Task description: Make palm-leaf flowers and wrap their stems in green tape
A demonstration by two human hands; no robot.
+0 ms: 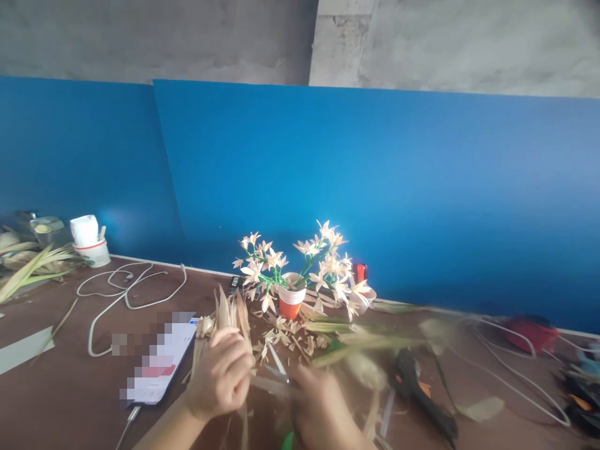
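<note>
My left hand (pixel 220 372) is closed around a bunch of dried pale leaf strips (pixel 229 312) that stick up above its fingers. My right hand (pixel 323 412) sits low beside it, blurred by motion, and seems to grip scissors (pixel 279 369) whose blades point up and left toward the strips. Just beyond the hands stands an orange paper cup (pixel 291 299) filled with handmade cream flowers (pixel 304 262) on green stems. Loose small flowers and leaf pieces (pixel 290 334) lie between the cup and my hands.
A brown table (pixel 70 387) backs onto a blue wall panel (pixel 375 187). A white cable (pixel 126 294) loops at left near a white mug (pixel 91 247) and green palm leaves (pixel 28 269). A pixelated paper (pixel 159 362), a black glue gun (pixel 422 387), and a red object (pixel 529 331) lie around.
</note>
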